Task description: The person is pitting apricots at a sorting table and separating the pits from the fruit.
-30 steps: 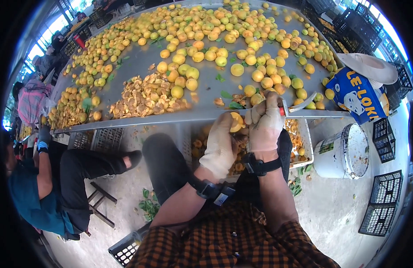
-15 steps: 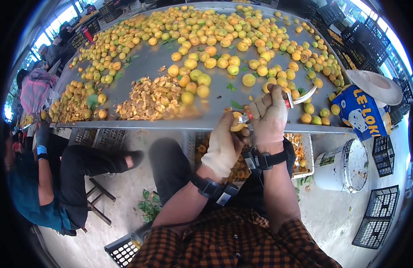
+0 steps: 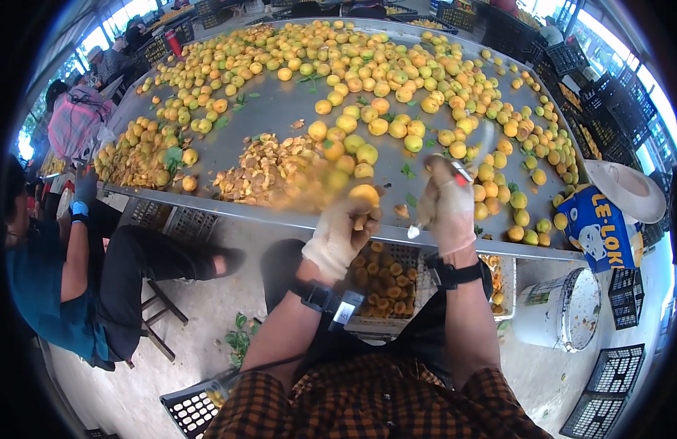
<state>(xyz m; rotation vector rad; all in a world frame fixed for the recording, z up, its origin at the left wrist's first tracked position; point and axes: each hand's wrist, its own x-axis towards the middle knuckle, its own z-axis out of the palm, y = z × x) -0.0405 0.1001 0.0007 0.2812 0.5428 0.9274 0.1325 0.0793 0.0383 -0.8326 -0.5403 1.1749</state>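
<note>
Gloved in pale knit, my left hand (image 3: 340, 233) is closed around an orange-yellow apricot (image 3: 365, 194) just above the table's near edge. My right hand (image 3: 447, 203), also gloved, grips a pitting knife (image 3: 461, 174) with red on its handle. The knife's curved blade, smeared by motion, points up and away; a small pale tip shows below my fist. A heap of brown-orange apricot pits or scraps (image 3: 269, 170) lies on the metal table (image 3: 269, 110) left of my hands. Many whole apricots (image 3: 379, 128) spread beyond it.
Crates of apricot halves (image 3: 386, 282) stand under the table by my knees. A white bucket (image 3: 558, 307), black crates (image 3: 606, 388), a blue bag (image 3: 598, 227) and a hat (image 3: 624, 189) are at right. A co-worker (image 3: 60, 285) sits at left.
My hands have moved apart, the left one leftward with the apricot, and the knife is off the fruit. The view has shifted slightly.
</note>
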